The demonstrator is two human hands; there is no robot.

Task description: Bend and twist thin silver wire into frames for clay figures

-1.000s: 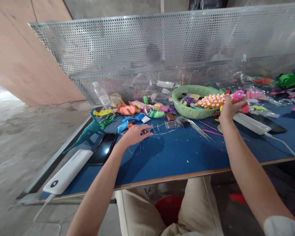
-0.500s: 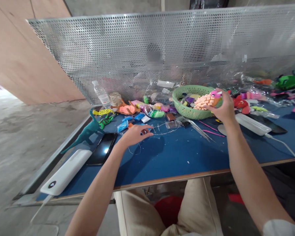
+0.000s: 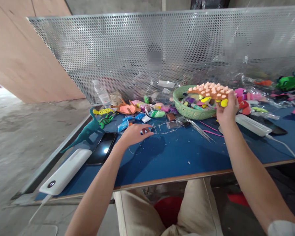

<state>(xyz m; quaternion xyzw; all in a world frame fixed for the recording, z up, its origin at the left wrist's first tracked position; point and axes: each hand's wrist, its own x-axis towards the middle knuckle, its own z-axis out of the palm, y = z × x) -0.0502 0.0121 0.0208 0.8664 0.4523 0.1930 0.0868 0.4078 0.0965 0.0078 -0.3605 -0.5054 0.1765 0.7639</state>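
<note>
In my right hand (image 3: pixel 228 108) is a toy dinosaur (image 3: pixel 212 91) with a brown body, peach-coloured spikes and yellow feet. Its tail points left over the green basket (image 3: pixel 195 113), which holds colourful pieces. My left hand (image 3: pixel 137 133) is low over the blue table, its fingers curled around one end of a thin wire frame (image 3: pixel 166 132); a small shiny bluish thing shows between the fingers. Small blue packets (image 3: pixel 123 126) lie just behind that hand. Beside the basket are metal tools (image 3: pixel 200 129) and pink sticks (image 3: pixel 212 133).
A teal long-necked dinosaur (image 3: pixel 87 132), a black phone (image 3: pixel 102 149) and a white power bank (image 3: pixel 66 172) occupy the left side. Another white power bank (image 3: pixel 253 124) with a cable is at right. A perforated metal screen (image 3: pixel 127 49) stands behind; a plastic bottle (image 3: pixel 101 93) is near it.
My right hand has turned the dinosaur: its spiky back and tail now show lengthwise above the basket, with the yellow feet visible. My left hand has barely moved.
</note>
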